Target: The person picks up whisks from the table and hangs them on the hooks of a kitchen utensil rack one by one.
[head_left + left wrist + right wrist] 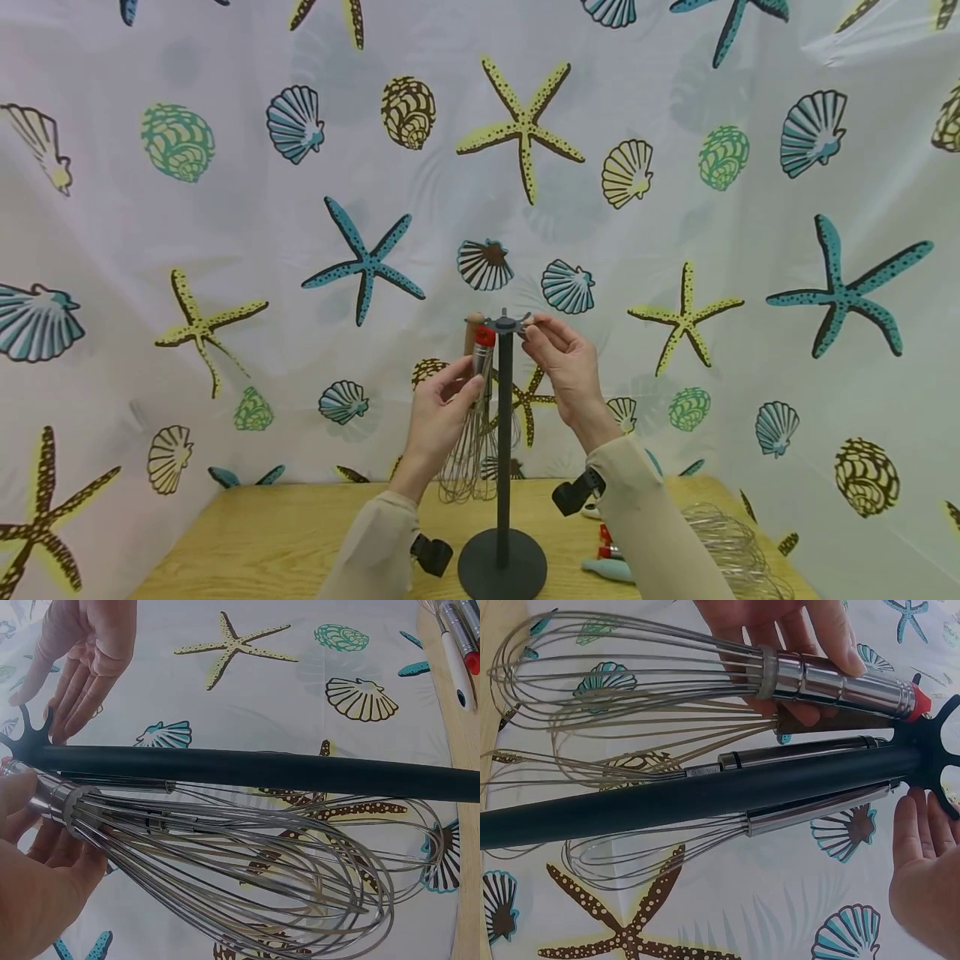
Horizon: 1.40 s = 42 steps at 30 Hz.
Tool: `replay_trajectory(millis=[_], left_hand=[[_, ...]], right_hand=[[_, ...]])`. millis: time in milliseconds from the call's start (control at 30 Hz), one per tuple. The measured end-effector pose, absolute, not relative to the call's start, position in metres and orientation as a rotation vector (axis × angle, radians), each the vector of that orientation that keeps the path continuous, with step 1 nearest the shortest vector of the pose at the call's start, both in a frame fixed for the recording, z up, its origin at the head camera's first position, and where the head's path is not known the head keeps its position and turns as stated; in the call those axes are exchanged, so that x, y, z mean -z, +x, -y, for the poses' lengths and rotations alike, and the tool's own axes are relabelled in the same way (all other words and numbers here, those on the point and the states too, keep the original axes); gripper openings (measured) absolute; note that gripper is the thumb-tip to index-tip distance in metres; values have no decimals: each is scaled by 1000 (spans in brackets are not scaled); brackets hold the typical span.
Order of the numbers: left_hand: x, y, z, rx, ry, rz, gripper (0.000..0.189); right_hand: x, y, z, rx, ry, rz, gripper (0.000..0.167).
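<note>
A person's two hands work at one dark stand [506,450], set on a wooden table [300,525] before a curtain [247,200] printed with starfish and shells. The left hand [438,417], just left of the stand's pole, grips one red-tipped whisk [836,685] by its steel handle, the red end near the stand's top and the wire loops pointing down; whether that end touches a hook cannot be told. The right hand [566,367], at the right side of the stand's top, pinches one of its hooks between thumb and fingers. Three more whisks hang by the stand's pole: one wooden-handled whisk [832,721] beside the gripped one, and two with steel handles, a first steel whisk [799,752] and a second steel whisk [817,810], one along each side of the pole in the right-wrist view. On the table to the right of the stand lies a pile of wire whisk heads [727,546], too tangled to count; near them at least four handles show, one pale blue handle [609,570], one white handle [455,671] and two red-ended handles [472,661]. Two beige sleeves [637,492] each carry one black wrist camera [577,492], one on either side of the stand.
</note>
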State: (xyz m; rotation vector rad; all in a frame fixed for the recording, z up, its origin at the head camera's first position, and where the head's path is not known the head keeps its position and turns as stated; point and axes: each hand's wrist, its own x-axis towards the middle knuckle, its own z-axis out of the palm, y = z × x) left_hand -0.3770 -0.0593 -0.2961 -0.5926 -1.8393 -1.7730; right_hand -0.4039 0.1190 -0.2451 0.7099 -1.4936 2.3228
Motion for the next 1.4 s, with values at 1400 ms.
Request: replay_trajectory(millis=[1400], left_hand=[[280, -382, 77, 1724, -513, 1821, 33]], right_hand=[[269, -402, -130, -2161, 699, 1760, 40]])
